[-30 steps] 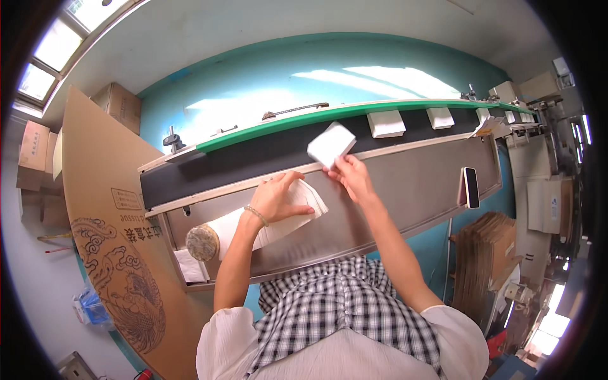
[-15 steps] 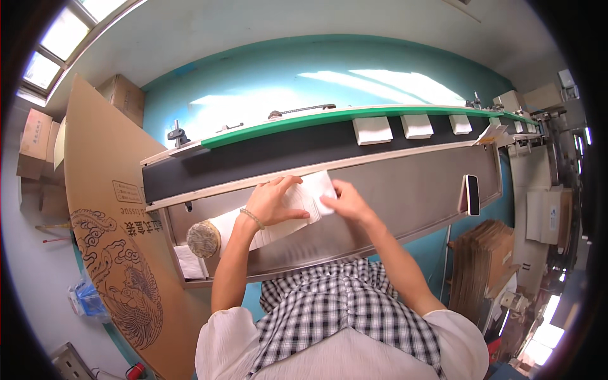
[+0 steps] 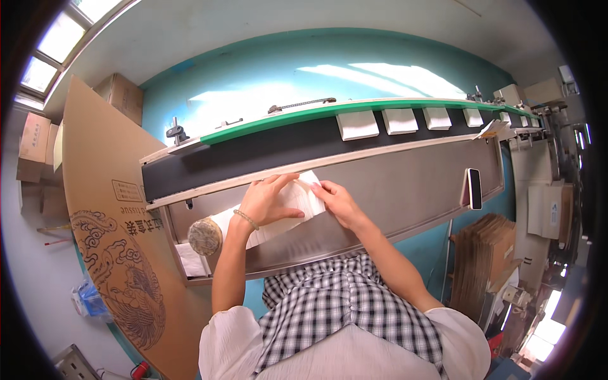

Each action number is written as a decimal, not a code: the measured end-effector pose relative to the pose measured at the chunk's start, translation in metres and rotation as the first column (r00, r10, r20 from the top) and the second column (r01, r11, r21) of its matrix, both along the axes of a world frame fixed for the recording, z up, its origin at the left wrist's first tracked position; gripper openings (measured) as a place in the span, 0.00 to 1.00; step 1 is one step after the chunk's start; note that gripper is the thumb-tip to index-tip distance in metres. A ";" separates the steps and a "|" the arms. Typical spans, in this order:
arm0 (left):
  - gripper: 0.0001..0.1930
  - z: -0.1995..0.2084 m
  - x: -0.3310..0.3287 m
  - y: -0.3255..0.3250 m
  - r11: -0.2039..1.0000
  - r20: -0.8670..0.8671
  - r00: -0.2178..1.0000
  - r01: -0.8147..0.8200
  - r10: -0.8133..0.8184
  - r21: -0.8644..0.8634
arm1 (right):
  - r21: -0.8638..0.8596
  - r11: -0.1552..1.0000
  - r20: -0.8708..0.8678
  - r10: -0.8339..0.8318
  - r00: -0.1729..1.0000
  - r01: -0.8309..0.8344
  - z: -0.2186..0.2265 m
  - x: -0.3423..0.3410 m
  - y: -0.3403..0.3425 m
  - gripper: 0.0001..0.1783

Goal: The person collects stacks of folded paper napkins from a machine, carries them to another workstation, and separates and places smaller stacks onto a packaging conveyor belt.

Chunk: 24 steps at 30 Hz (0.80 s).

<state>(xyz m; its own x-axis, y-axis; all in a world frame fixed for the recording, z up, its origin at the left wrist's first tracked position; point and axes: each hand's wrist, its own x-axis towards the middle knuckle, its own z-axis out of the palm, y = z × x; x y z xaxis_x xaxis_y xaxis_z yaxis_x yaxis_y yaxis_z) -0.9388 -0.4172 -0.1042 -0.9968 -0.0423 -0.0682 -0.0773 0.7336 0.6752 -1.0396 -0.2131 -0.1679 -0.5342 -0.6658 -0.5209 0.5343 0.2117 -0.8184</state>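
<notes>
A row of folded white tissues [image 3: 263,233] lies slantwise on the metal tray [image 3: 405,171] before me. My left hand [image 3: 271,201] spans it, fingers over the far side and thumb on the near side. At the row's right end my right hand [image 3: 335,201] is closed with thumb and fingers on the end tissues; how many it holds I cannot tell. A round, mottled grey-brown block [image 3: 205,237] stands against the row's left end. More white tissue [image 3: 192,259] lies in the tray's left corner.
Beyond the tray runs a black belt [image 3: 253,152] with a green rail [image 3: 266,128], bearing several white tissue piles [image 3: 358,125]. A phone [image 3: 474,189] leans at the tray's right. Large cardboard [image 3: 120,190] stands at left, stacked flat cardboard [image 3: 481,256] at right.
The end piece that stood out in my right hand no longer does; that hand now touches the row's end, slightly farther left. The belt's piles stand in different places, one now nearer the left.
</notes>
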 end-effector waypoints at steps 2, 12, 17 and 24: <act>0.41 -0.001 0.006 -0.002 1.000 0.037 0.999 -0.021 0.021 0.015 | 0.098 0.991 -0.085 0.102 0.991 -0.093 0.019 -0.005 0.002 0.21; 0.39 -0.004 0.009 -0.002 0.995 0.100 0.992 -0.083 0.078 0.048 | 0.017 0.995 -0.155 -0.097 0.983 0.101 0.001 -0.014 -0.020 0.19; 0.40 0.000 0.010 -0.003 0.998 0.040 0.997 -0.061 0.061 0.008 | 0.019 0.998 -0.275 0.067 0.959 -0.064 -0.001 0.018 -0.021 0.23; 0.39 0.005 0.015 -0.005 0.997 0.158 0.984 -0.083 0.080 0.010 | 0.074 0.988 -0.304 0.150 0.941 -0.133 -0.001 -0.013 -0.003 0.17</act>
